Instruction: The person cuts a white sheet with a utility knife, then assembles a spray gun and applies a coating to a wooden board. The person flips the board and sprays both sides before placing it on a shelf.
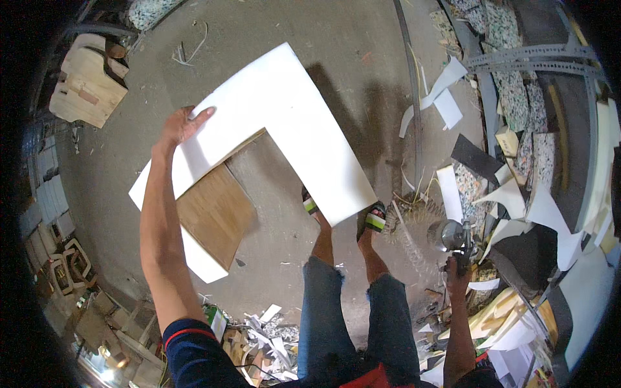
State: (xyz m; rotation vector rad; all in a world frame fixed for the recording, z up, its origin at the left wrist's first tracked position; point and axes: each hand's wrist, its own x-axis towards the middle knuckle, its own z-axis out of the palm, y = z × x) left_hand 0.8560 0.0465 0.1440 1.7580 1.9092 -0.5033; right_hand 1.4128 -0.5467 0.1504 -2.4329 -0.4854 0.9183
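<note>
A big L-shaped white foam piece (323,149) is tilted in front of my legs. My left hand (184,124) grips its far left edge, thumb on the white face and fingers mostly hidden behind the edge. A brown plywood panel (217,207) shows inside the foam's inner corner, with more white foam (202,257) along its lower side. Off to the right, my right hand (458,278) is closed round the handle of a spray gun (447,234) with a round metallic cup. The gun is apart from the foam.
Foam scraps (508,197) and speckled foam slabs (511,77) pile up on the right. White offcuts (265,330) lie near my feet. A dark hose (414,97) crosses the concrete floor (259,32). Wooden cut-out panels (90,90) stand at the far left.
</note>
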